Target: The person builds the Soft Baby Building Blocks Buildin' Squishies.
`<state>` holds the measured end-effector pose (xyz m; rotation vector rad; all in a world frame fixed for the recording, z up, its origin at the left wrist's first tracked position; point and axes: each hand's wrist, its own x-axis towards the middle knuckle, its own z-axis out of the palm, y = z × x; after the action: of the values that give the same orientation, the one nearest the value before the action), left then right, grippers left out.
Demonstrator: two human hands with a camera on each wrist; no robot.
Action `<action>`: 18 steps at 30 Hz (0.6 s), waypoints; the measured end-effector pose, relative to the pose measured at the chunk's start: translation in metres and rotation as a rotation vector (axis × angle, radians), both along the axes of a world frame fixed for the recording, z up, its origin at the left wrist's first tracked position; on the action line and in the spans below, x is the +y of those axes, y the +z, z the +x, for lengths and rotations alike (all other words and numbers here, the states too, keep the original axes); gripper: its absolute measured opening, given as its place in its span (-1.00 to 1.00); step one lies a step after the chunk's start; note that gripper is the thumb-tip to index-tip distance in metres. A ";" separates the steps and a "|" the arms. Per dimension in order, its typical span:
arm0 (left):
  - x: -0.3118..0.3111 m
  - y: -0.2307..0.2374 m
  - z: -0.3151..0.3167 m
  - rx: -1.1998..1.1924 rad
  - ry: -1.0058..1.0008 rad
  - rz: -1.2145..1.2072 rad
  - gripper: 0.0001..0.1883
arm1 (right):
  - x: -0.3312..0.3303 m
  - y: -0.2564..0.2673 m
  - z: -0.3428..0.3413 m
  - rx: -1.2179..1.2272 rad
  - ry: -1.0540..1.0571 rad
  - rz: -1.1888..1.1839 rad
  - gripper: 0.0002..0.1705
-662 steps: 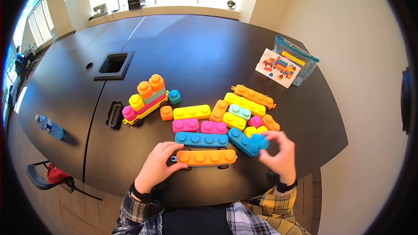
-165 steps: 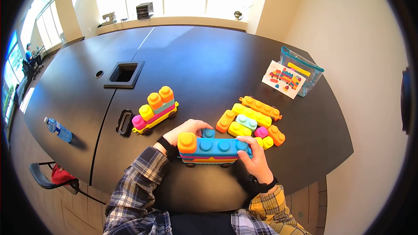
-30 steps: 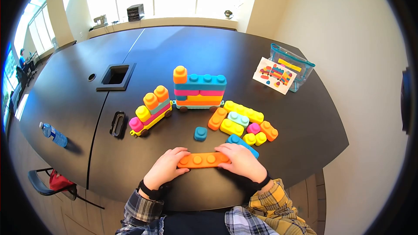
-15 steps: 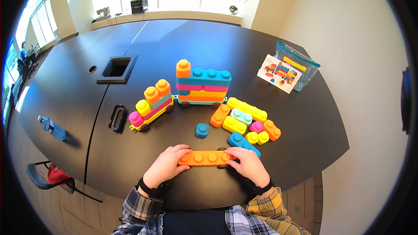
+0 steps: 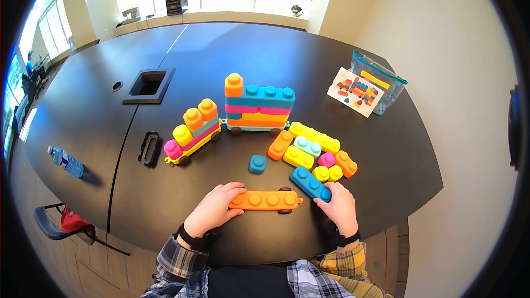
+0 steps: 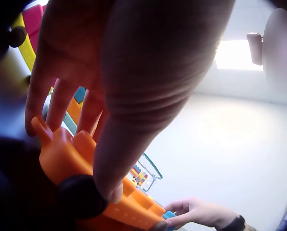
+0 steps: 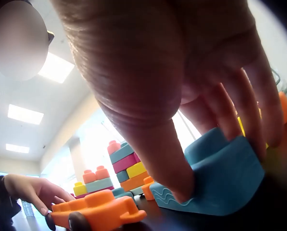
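My left hand (image 5: 214, 209) holds the left end of an orange toy train base (image 5: 268, 200) on black wheels, thumb on the near side and fingers on the far side. With my right hand (image 5: 340, 209) I grip the near end of a blue building block (image 5: 308, 181) lying on the table; the right wrist view shows the thumb pressed to its wavy-patterned side (image 7: 179, 199). Beyond stand a yellow-based train car (image 5: 194, 142) with pink, yellow and orange blocks, and a taller stacked car (image 5: 256, 117) right behind it, topped by blue and orange blocks.
A small blue block (image 5: 257, 164) sits alone beyond the orange base. Loose yellow, orange, pink and mint blocks (image 5: 298, 157) cluster at right. Farther off are a picture card (image 5: 355, 92) and a clear bag (image 5: 386, 85). A black holder (image 5: 149, 149) and water bottle (image 5: 66, 161) lie left.
The tall car, stacked up earlier between my hands, stands behind the yellow car. The orange base came to the front. Just now my right hand left it and moved right onto the blue block.
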<state>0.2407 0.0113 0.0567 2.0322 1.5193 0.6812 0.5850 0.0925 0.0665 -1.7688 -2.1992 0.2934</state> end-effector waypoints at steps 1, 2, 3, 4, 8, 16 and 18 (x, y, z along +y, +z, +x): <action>0.000 -0.001 0.000 0.006 -0.003 -0.011 -0.37 | 0.000 -0.002 0.000 0.004 0.002 -0.009 -0.45; -0.001 -0.002 0.000 0.007 0.000 -0.013 -0.37 | -0.001 0.000 0.000 0.004 0.005 -0.011 -0.45; 0.000 -0.004 0.000 0.010 0.001 -0.022 -0.34 | -0.002 0.005 0.000 0.057 0.011 0.011 -0.46; 0.000 -0.004 0.000 0.014 0.002 -0.030 -0.32 | -0.002 0.011 -0.001 0.110 0.017 0.034 -0.46; -0.003 0.004 -0.001 -0.023 0.052 0.044 -0.22 | -0.005 0.031 -0.017 0.229 0.062 0.120 -0.46; -0.008 0.025 -0.011 -0.235 0.114 0.123 -0.15 | -0.004 0.033 -0.070 0.267 0.599 -0.005 -0.46; -0.009 0.027 -0.009 -0.239 0.102 0.125 -0.30 | -0.005 0.031 -0.077 0.266 0.626 -0.045 -0.45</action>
<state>0.2317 0.0022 0.0834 1.8915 1.4779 1.0439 0.5078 0.0875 0.0973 -0.9395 -2.4885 0.6725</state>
